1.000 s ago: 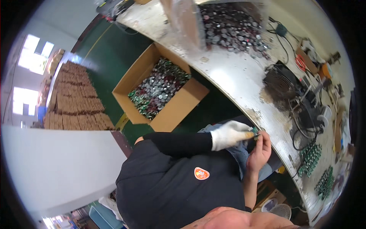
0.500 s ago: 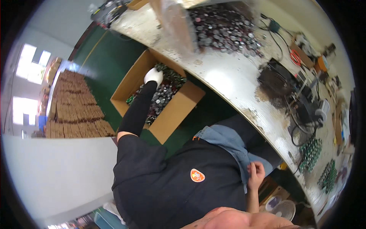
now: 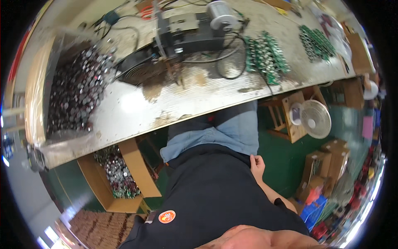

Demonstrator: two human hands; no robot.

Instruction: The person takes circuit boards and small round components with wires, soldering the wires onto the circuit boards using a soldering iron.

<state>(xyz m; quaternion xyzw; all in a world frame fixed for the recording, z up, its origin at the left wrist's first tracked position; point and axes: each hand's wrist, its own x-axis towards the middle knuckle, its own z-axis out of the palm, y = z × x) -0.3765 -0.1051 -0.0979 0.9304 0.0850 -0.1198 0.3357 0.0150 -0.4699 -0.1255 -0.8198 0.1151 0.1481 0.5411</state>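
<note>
My right hand (image 3: 257, 166) rests beside my right hip, by the hem of the black shirt (image 3: 224, 186) and the blue jeans (image 3: 244, 128). Its fingers are loosely curled in, and nothing shows in them. My left hand is out of the picture. Below the table edge at the left, a cardboard box (image 3: 92, 176) stands open, filled with small silvery round parts (image 3: 120, 170) and some green pieces. On the table above it, a clear plastic bag (image 3: 68, 139) lies around a heap of similar silvery and dark red parts (image 3: 78, 87).
A black machine (image 3: 195, 39) with a white wire spool (image 3: 224, 15) and loose cables stands on the white table (image 3: 124, 103). Green circuit-board strips (image 3: 267, 58) lie to its right, with another bundle (image 3: 317, 43) beyond. A fan (image 3: 316, 119), wooden stool (image 3: 296, 135) and cartons (image 3: 319, 164) stand at the right.
My view has swung rightward. The white-gloved left hand, which was inside the cardboard box, has left the picture. My right hand remains by my hip, its fingers still curled.
</note>
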